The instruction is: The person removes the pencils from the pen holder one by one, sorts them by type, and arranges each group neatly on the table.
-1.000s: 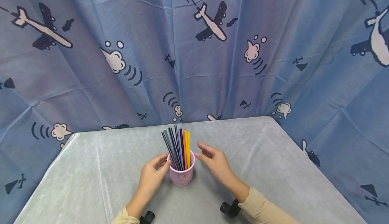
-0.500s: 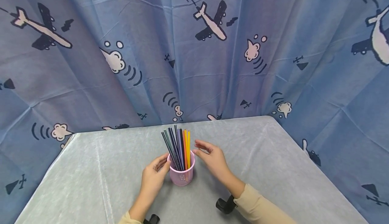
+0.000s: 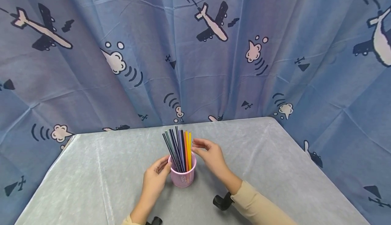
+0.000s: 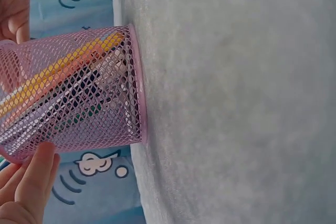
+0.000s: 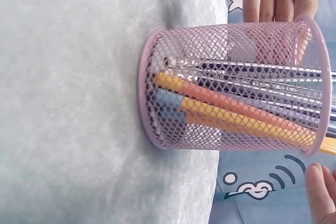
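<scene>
A pink mesh pen holder (image 3: 182,181) stands upright on the cloth, packed with slim, pen-like sticks (image 3: 180,150) in dark blue, green, lilac, black, orange and yellow. My left hand (image 3: 155,175) holds the holder's left side near the rim. Its thumb (image 4: 39,169) is in front, and its fingers (image 5: 266,1) show partly behind the mesh. To the right, my right hand (image 3: 210,153) hovers at the rim beside the yellow sticks, thumb and fingers loosely bent with nothing between them. Its fingertips (image 5: 315,177) appear just below a yellow stick in the right wrist view.
A pale grey cloth (image 3: 100,170) covers the table. A blue curtain (image 3: 146,65) with airplane prints hangs behind it and along the right. Black devices (image 3: 223,201) are worn at both wrists, close over the cloth.
My right hand has moved left and slightly away from me, closing in on the yellow sticks. The left hand and the pen holder have stayed nearly still.
</scene>
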Action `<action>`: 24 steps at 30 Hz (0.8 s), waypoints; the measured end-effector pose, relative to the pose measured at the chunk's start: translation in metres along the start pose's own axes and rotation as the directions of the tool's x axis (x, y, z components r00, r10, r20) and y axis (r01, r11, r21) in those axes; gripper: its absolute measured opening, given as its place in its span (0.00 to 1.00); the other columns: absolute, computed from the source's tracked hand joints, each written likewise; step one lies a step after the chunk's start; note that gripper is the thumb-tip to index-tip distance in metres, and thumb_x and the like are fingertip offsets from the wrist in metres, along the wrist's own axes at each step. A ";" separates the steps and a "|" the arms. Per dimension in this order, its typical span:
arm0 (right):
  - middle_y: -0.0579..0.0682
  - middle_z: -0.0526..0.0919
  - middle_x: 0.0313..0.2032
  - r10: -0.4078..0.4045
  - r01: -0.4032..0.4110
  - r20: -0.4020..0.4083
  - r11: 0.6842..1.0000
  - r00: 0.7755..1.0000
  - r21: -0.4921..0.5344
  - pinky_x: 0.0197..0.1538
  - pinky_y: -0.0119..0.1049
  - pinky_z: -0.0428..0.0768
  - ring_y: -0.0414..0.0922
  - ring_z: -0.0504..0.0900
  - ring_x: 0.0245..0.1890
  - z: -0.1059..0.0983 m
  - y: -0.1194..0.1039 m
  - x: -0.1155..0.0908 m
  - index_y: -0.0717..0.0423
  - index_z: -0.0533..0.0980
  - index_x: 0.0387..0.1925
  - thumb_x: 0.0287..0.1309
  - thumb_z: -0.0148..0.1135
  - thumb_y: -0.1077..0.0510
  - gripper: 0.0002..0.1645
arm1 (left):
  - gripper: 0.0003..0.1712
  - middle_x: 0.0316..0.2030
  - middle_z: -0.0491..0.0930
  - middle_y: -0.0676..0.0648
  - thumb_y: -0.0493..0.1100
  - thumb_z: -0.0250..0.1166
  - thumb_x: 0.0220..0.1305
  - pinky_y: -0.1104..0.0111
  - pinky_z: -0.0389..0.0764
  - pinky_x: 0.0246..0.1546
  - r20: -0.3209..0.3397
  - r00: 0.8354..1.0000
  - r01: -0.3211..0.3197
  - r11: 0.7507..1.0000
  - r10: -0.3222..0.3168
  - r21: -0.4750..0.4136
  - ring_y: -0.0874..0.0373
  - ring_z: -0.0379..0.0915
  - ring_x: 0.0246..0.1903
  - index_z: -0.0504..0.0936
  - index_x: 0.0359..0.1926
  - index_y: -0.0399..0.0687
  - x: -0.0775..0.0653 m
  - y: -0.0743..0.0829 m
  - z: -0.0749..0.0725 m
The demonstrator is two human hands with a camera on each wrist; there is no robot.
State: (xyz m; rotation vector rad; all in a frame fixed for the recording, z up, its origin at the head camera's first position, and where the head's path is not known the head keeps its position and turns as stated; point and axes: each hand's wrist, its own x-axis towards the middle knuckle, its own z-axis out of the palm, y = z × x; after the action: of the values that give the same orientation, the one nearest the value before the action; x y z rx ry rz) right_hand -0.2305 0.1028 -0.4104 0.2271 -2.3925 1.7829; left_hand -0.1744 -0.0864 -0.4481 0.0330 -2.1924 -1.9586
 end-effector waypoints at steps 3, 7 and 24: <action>0.58 0.88 0.46 0.008 -0.008 0.001 1.000 1.000 0.002 0.52 0.34 0.86 0.50 0.86 0.47 0.002 -0.001 0.002 0.64 0.82 0.50 0.56 0.70 0.62 0.19 | 0.21 0.55 0.81 0.31 0.36 0.62 0.68 0.73 0.86 0.49 -0.004 1.000 0.002 1.000 -0.002 -0.003 0.42 0.80 0.56 0.77 0.59 0.29 -0.001 -0.001 0.000; 0.57 0.88 0.45 0.020 -0.020 -0.002 1.000 1.000 0.013 0.51 0.34 0.87 0.49 0.86 0.46 0.004 -0.001 0.005 0.62 0.83 0.49 0.56 0.71 0.62 0.18 | 0.20 0.55 0.81 0.31 0.36 0.62 0.69 0.72 0.86 0.50 -0.003 1.000 -0.006 1.000 0.006 -0.007 0.42 0.80 0.56 0.77 0.59 0.29 -0.001 -0.001 0.000; 0.60 0.87 0.39 0.029 -0.028 -0.011 0.999 1.000 0.036 0.43 0.30 0.87 0.46 0.85 0.39 0.008 -0.006 0.011 0.66 0.82 0.47 0.55 0.71 0.63 0.17 | 0.20 0.55 0.81 0.32 0.35 0.62 0.69 0.72 0.86 0.50 -0.013 1.000 -0.002 1.000 0.002 0.012 0.42 0.80 0.56 0.78 0.59 0.30 0.000 0.000 0.000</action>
State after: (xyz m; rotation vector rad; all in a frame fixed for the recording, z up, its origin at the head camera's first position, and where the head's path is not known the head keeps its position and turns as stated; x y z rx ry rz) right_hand -0.2402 0.0935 -0.4052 0.1870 -2.3693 1.8347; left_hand -0.1748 -0.0860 -0.4479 0.0450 -2.1950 -1.9387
